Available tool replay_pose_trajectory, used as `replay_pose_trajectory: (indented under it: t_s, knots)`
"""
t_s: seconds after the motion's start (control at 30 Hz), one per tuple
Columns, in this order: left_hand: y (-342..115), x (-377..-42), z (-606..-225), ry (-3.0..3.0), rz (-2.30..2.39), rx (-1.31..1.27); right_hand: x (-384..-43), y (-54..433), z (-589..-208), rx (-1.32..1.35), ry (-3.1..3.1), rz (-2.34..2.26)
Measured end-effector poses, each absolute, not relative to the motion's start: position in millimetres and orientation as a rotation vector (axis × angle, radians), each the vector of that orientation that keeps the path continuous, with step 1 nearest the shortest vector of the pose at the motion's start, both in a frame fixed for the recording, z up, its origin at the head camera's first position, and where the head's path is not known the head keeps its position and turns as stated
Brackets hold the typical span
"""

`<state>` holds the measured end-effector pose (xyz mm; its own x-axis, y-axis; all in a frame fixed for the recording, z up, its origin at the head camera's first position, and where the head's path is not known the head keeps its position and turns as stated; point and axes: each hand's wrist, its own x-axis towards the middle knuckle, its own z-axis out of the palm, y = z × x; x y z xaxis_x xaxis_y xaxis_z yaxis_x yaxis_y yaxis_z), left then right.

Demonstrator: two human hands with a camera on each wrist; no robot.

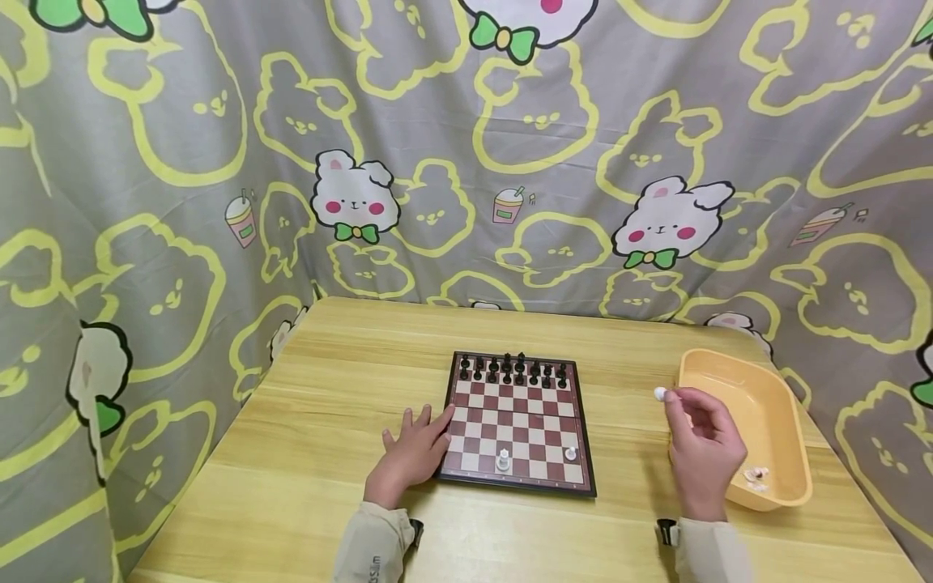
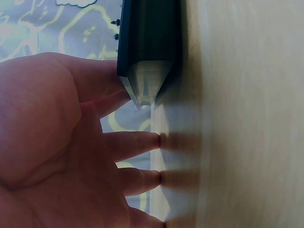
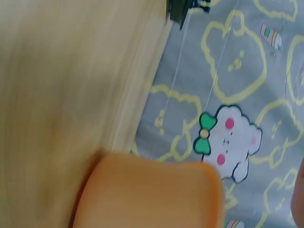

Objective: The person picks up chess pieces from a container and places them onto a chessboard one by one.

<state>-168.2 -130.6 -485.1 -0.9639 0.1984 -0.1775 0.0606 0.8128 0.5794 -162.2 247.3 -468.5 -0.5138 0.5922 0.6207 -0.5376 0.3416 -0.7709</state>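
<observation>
A magnetic-style chessboard (image 1: 539, 417) lies on the wooden table, with black chess pieces (image 1: 506, 368) in two rows at its far end. On the near half stand a taller white chess piece (image 1: 503, 460) and a smaller white piece (image 1: 572, 454). My left hand (image 1: 410, 455) touches the board's left edge with its thumb side, other fingers spread onto the table; the left wrist view shows the board's dark side (image 2: 152, 33) beside the thumb. Between thumb and fingertips, my right hand (image 1: 705, 453) pinches a small white chess piece (image 1: 659, 393), its kind hidden, near the tray's left rim.
An orange plastic tray (image 1: 794, 421) stands at the right of the table (image 1: 321, 453), with several small white pieces (image 1: 756, 476) inside. Its rounded end (image 3: 147, 190) shows in the right wrist view. A patterned curtain (image 1: 437, 162) surrounds the table's back and sides.
</observation>
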Motion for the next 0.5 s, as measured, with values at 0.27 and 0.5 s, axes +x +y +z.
replay_pose_trajectory:
  t_s: [0.27, 0.5]
  knots:
    - [-130.2, -167.2, -482.7, 2.765, 0.876, 0.205, -163.4, 221.5, -473.1, 0.292, -1.610, 1.434]
    - [-130.3, -166.6, -482.2, 2.768, 0.877, 0.213, -162.7, 197.2, -473.7, 0.558, -1.716, 1.365]
